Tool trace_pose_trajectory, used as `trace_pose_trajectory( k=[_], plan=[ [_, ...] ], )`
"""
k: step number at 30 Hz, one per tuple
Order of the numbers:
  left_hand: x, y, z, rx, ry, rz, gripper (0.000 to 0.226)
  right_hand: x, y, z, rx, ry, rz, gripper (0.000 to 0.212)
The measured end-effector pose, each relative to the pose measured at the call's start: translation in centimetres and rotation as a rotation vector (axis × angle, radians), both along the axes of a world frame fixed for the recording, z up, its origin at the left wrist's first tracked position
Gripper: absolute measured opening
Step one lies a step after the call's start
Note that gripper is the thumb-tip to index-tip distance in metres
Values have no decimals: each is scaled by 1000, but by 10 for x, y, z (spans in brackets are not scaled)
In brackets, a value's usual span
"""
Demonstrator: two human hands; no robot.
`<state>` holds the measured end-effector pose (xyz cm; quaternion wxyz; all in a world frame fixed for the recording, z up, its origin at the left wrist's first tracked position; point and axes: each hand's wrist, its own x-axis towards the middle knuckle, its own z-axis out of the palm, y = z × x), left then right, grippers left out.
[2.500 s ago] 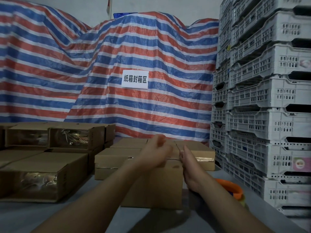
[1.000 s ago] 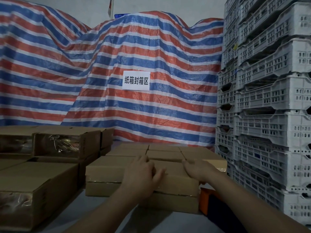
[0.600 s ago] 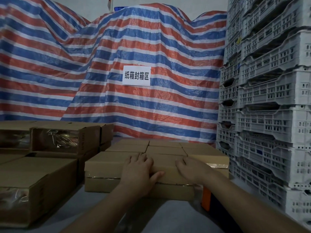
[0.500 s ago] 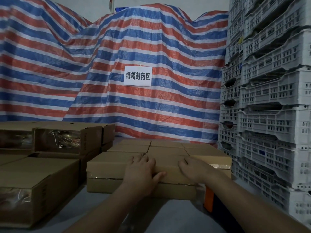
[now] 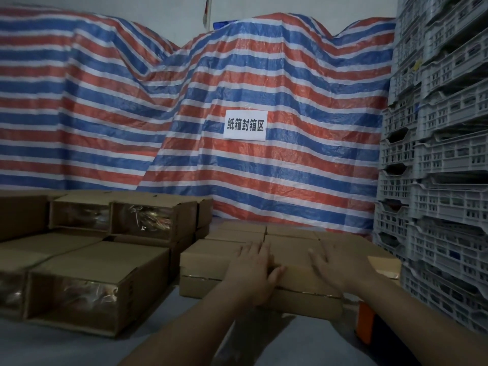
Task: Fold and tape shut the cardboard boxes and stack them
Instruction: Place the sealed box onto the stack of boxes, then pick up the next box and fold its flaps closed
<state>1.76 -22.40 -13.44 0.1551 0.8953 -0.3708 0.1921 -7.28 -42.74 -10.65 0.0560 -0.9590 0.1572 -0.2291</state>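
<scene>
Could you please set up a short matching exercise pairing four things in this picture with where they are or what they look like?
Things:
1. sign
2. crates
3. left hand
4. tarp

Descriptions:
A. stacked high on the right
B. red, white and blue stripes
C. flat on a box
D. white, fixed to the tarp

Pairs: 1-D, 2-A, 3-C, 4-B

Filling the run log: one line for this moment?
phase: stacking | left hand: flat on box | right hand: flat on box | orange tape dispenser: idle
</scene>
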Motion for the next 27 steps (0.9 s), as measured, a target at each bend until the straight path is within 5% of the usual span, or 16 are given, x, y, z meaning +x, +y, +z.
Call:
trace_pose_trajectory(
  k=[8, 14, 21, 25, 27],
  plan=[
    [-3, 65, 23, -3, -145, 141, 55, 1, 60, 17, -57, -125, 209, 33],
    [-20, 154, 52, -66, -196, 152, 8, 7, 134, 20, -30, -275, 338, 26],
    [-15, 265, 73, -91, -271, 389, 18, 27, 247, 37, -184, -190, 722, 21],
    [-4, 322, 66, -126, -294, 488, 71, 51, 316, 39, -295, -170, 855, 19],
    [4, 353, 62, -117, -337, 572, 79, 68, 348, 41, -316, -194, 893, 15]
  ],
)
